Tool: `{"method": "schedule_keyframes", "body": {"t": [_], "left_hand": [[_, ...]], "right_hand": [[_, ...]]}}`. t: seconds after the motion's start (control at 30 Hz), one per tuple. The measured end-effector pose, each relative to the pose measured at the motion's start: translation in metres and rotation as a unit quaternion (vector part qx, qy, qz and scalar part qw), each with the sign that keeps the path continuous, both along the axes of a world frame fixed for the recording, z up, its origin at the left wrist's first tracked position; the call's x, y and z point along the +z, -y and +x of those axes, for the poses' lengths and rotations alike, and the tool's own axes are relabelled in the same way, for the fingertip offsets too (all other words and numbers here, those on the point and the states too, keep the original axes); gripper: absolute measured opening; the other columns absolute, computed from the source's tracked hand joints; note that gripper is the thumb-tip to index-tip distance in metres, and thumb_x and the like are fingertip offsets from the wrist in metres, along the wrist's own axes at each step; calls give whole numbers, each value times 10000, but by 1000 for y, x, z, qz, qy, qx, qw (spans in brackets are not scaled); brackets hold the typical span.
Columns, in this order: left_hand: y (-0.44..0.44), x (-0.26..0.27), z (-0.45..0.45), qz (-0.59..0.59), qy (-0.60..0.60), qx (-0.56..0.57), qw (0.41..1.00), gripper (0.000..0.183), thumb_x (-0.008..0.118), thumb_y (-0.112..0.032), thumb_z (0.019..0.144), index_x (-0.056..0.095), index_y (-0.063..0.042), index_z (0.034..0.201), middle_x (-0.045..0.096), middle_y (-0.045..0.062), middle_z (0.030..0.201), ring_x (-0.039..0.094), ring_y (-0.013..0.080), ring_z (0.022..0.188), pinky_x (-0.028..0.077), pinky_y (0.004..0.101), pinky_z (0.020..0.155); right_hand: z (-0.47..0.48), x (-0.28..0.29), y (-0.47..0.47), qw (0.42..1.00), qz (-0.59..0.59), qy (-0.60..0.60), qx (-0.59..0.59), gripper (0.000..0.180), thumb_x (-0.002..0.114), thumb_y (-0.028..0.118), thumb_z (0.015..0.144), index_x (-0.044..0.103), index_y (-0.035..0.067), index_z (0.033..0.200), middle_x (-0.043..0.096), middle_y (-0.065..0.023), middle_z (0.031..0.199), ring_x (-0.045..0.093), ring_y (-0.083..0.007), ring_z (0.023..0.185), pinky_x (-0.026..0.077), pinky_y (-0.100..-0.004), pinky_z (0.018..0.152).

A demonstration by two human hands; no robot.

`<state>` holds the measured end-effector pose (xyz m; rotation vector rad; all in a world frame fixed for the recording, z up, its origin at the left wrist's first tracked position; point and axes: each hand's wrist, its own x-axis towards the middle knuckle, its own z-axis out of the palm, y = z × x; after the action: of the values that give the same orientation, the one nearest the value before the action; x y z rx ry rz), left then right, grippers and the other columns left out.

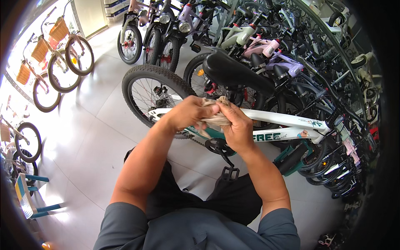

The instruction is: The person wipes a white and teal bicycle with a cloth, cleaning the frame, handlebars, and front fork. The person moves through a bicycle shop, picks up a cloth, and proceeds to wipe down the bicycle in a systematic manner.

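Note:
Both of my hands grip a crumpled beige cloth (215,119), bunched up above the frame of a bicycle. My left hand (189,113) has the cloth's left part, and my right hand (237,126) clutches its right part. Beneath them is the white and green bicycle frame (281,118), which bears lettering. Its black saddle (231,68) lies just beyond my hands. A knobby rear wheel (156,93) is at the left, and the black crank and pedal (230,173) point toward me. My hands and the cloth hide part of the frame's middle.
Many bicycles (272,47) stand crowded behind and to the right. More bikes with wicker baskets (58,29) line the bright left side. A small stool with blue legs (26,197) lies on its side at lower left. Pale tiles (93,143) cover the floor.

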<state>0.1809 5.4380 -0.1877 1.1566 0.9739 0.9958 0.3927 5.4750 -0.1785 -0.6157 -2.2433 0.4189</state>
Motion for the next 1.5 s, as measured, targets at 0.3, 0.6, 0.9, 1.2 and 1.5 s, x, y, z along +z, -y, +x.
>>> {"method": "schedule_keyframes", "body": {"t": [0.3,0.6,0.9,1.2,1.5], "left_hand": [[-74,-34,-66,109,-247,276,922,257,722,-136,913,722,-21,1143,752,126,982,734,226,840,589,359,769],[-112,-61,-131,289,-648,374,597,146,741,-250,782,754,-227,926,719,-1,923,624,234,1006,366,451,912],[-97,-71,-185,147,-471,461,738,414,775,-427,861,701,-50,1017,689,186,1013,661,362,975,494,454,901],[-113,-76,-101,391,-535,239,709,71,702,-112,821,733,-158,865,677,67,861,661,300,904,534,429,847],[-113,-75,-115,344,-573,321,671,59,710,-126,801,682,-152,845,652,64,858,653,296,954,501,432,912]], "right_hand": [[-8,87,-74,968,204,-86,-121,224,749,118,882,718,1,1071,725,-172,1065,710,-345,958,568,-422,857],[-33,81,-122,942,38,233,-237,476,454,502,1038,722,109,1042,738,-203,919,695,-441,889,532,-564,796],[-42,83,-119,929,30,249,-274,438,458,458,1035,709,99,1036,737,-210,927,692,-449,906,529,-557,832],[-43,86,-114,923,18,256,-287,393,457,438,1026,713,148,1093,740,-180,1028,682,-439,980,523,-538,864],[-42,86,-112,931,25,238,-274,396,459,451,1030,725,169,1115,738,-185,1027,680,-447,977,532,-538,842]]}}
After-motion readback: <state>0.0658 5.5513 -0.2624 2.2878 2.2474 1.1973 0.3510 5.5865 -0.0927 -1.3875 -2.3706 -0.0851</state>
